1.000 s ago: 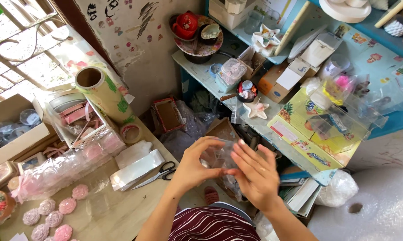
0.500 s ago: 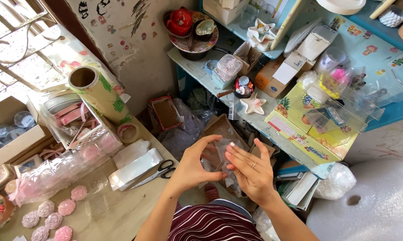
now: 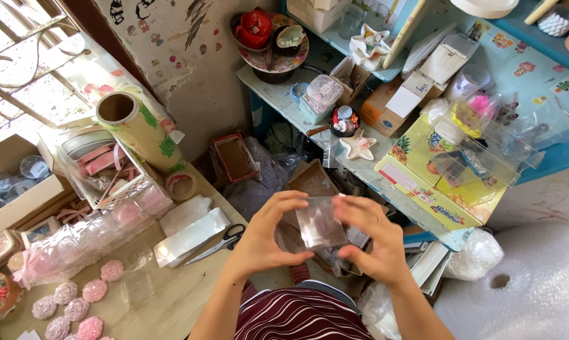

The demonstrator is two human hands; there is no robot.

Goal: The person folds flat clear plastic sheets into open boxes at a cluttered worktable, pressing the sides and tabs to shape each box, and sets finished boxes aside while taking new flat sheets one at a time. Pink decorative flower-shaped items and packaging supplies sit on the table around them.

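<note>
Clear plastic, a small see-through bag [image 3: 321,221], is sitting between your left hand [image 3: 265,236] and right hand [image 3: 373,239] above your lap, both pinching its sides, so keep holding it gently and flat.

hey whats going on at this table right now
A person holds a small clear plastic bag up between both hands, left hand on one edge and right hand on the other. On the table to their left lie scissors, a white packet, pink flower-shaped pieces and a roll of printed wrap.
</note>
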